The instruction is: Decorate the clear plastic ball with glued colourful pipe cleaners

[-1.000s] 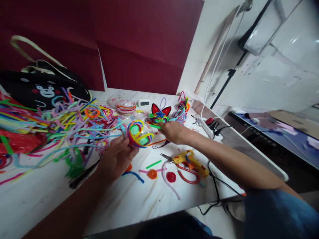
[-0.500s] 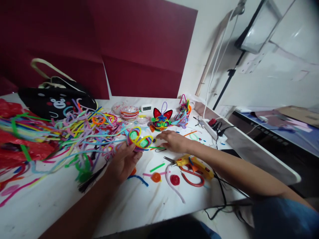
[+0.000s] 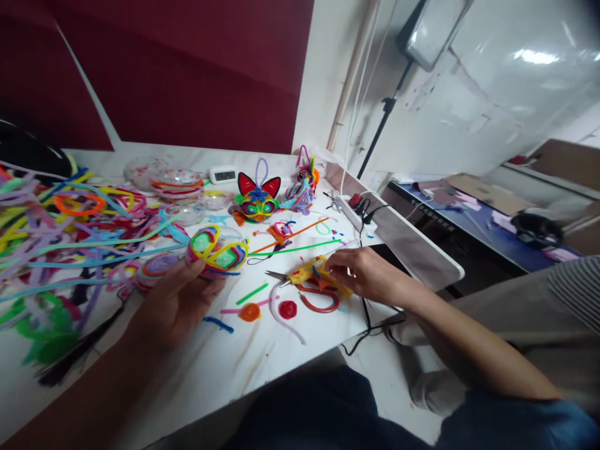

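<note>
Bright fuzzy strands in yellow, red and blue outline two green ovals on a rounded craft piece, which, in the head view, is in the left hand, raised above the left-centre of the white table. That hand grasps it from below and the near side, thumb along the lower edge and fingers tucked under; the ovals face up, uncovered.

The right hand is over the rear end of a yellow glue gun, its fingers bent and a gap showing between thumb and forefinger. Whether the fingertips touch the tool or grasp it, I cannot tell. Scissors with red handles lie against the glue gun, blades pointing left.

Nearer the person, an orange disc and a red disc lie side by side, apart; beyond them bare tabletop runs to the slanting front edge. A loose heap of coloured strands crowds the left side, close to the left hand. Behind the craft piece, a figure with red ears stands toward the back. On the right, a raised side panel bounds the table, with a power strip beside it.
</note>
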Available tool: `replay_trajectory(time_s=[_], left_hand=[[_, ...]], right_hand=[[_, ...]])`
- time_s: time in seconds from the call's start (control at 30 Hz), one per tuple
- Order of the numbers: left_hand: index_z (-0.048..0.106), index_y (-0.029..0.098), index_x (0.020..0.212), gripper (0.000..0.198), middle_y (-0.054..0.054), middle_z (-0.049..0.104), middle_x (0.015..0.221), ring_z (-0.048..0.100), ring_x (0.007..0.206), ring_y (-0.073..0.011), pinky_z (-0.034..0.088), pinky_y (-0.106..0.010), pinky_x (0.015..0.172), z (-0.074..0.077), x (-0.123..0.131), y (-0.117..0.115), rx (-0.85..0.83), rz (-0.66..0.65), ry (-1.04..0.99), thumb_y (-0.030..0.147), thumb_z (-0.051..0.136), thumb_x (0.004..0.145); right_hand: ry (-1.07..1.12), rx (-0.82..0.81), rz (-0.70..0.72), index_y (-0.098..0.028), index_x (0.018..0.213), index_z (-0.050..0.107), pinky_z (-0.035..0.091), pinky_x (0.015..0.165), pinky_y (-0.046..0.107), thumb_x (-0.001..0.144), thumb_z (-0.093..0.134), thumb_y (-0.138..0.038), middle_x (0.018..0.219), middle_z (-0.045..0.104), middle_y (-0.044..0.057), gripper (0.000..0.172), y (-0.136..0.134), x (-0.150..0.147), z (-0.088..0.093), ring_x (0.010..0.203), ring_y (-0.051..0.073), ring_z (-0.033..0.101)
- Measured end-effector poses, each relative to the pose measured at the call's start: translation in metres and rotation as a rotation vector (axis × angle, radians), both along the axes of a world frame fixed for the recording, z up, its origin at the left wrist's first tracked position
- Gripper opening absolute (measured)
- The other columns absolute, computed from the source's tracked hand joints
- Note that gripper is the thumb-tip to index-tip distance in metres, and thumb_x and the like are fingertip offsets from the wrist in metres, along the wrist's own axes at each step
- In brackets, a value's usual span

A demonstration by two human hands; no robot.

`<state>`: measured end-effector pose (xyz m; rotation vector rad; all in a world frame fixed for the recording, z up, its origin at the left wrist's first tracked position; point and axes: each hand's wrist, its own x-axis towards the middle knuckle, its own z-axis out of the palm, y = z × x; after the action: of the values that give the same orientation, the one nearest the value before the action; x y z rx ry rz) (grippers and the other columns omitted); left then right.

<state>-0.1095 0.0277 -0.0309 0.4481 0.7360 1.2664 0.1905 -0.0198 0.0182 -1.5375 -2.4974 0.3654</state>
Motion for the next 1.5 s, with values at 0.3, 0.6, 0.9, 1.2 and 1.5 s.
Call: replay_trajectory(time_s=[0.3,0.6,0.9,1.2,1.5], left_hand=[[0.067,0.019,0.074,0.017,0.001,0.071,0.069,0.059,0.054,-0.0126,0.048,-0.020,0.040,-0.004,0.003,-0.003,-0.003,-0.067,0.014,0.004,0.075,0.070],[0.064,0.019,0.070,0.025,0.001,0.071,0.076,0.066,0.062,-0.0130,0.053,-0.018,0.046,-0.005,0.003,-0.006,-0.053,0.018,-0.007,0.000,0.077,0.061],[0.067,0.020,0.075,0.030,0.001,0.073,0.088,0.068,0.076,-0.0144,0.060,-0.024,0.065,-0.009,0.000,-0.007,-0.062,0.027,-0.015,0.007,0.085,0.055],[0.065,0.023,0.074,0.021,0.001,0.074,0.088,0.069,0.082,-0.0171,0.058,-0.026,0.071,-0.009,0.000,-0.005,-0.119,0.033,0.036,0.008,0.077,0.065],[0.067,0.022,0.077,0.031,0.002,0.074,0.087,0.069,0.076,-0.0156,0.060,-0.025,0.064,-0.009,0.002,-0.007,-0.146,0.083,0.022,0.006,0.083,0.056]], right_hand=[[-0.390,-0.009,-0.278,-0.014,0.105,0.066,0.046,0.078,0.034,0.100,0.044,-0.027,0.100,0.068,0.014,0.026,-0.022,-0.015,-0.030,0.091,0.026,0.064],[-0.232,-0.157,-0.417,-0.013,0.130,0.054,0.048,0.079,0.033,0.093,0.050,-0.021,0.117,0.070,0.016,0.037,-0.003,-0.011,-0.043,0.100,0.029,0.070],[0.261,-0.065,-0.409,-0.014,0.127,0.047,0.048,0.073,0.034,0.094,0.044,-0.025,0.104,0.068,0.014,0.035,-0.006,0.007,-0.052,0.083,0.022,0.066],[0.996,-0.174,-0.532,-0.019,0.117,0.063,0.048,0.063,0.023,0.074,0.080,-0.046,0.101,0.065,0.006,0.053,-0.017,0.004,-0.028,0.076,0.013,0.059],[1.331,-0.531,-0.410,-0.020,0.096,0.072,0.047,0.064,0.017,0.064,0.090,-0.031,0.087,0.070,0.002,0.038,-0.019,-0.017,-0.022,0.074,0.010,0.061]])
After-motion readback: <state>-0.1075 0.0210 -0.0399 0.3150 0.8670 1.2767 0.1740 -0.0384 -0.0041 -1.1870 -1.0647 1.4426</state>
